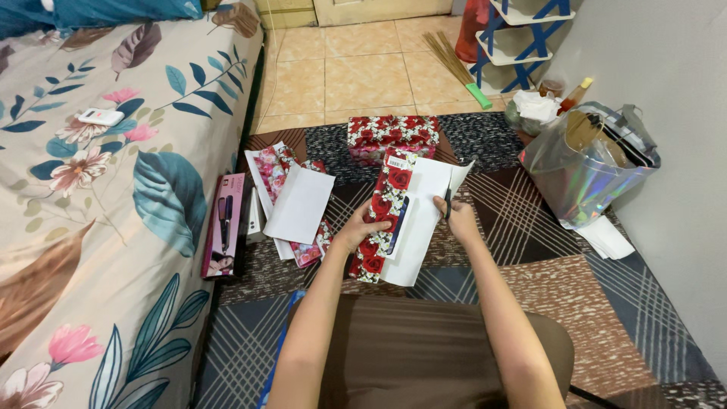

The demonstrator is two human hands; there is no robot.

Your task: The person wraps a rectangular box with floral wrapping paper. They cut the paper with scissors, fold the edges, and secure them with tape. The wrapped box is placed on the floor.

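Observation:
On the rug in front of me lies a sheet of red rose wrapping paper, partly rolled, with its white back side facing up. My left hand presses on its left edge near a dark slim item lying on the paper. My right hand grips black-handled scissors whose blades sit at the paper's right edge. A box wrapped in the same rose paper stands just beyond.
Loose cut pieces of floral paper lie to the left, beside a pink product box against the bed. A shiny holographic tote bag stands at the right by the wall, white paper beneath it. A blue-and-white rack stands behind.

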